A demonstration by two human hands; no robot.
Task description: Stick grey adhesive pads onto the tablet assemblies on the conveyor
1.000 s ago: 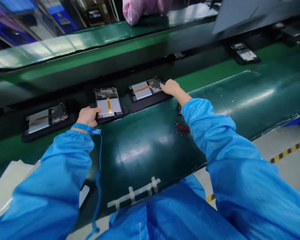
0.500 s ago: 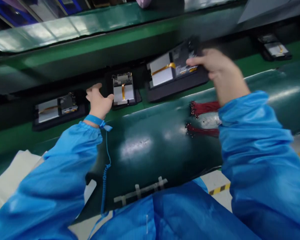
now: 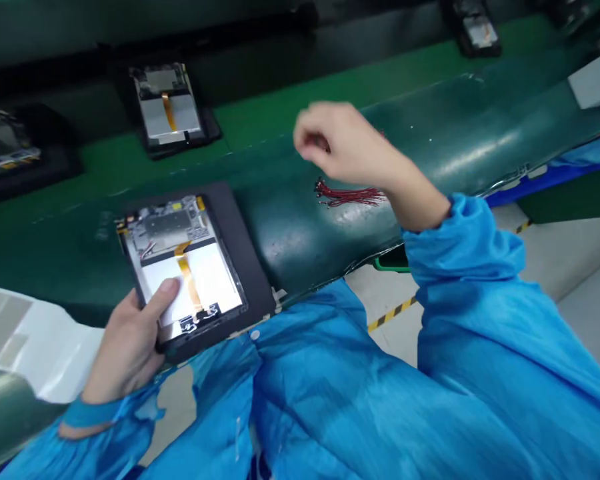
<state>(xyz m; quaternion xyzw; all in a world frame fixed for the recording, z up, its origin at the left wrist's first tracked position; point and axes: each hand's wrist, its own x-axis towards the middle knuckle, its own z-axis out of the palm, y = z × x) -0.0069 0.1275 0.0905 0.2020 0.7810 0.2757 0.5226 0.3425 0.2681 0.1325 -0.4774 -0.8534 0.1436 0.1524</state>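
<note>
Left hand [image 3: 125, 340] gripped an opened tablet [image 3: 190, 287] in its black tray [image 3: 247, 267], newly lifted off the line and pulled in to 7 o'clock. Right hand [image 3: 347, 143] had left its tray and was curled closed, nothing visible in it, at 1 o'clock above red wires [image 3: 350, 195] on the green mat [image 3: 285, 240].

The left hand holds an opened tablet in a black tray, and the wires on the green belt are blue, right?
No: the wires on the green belt are red, not blue, in the head view; the left hand holds the tablet.
</note>
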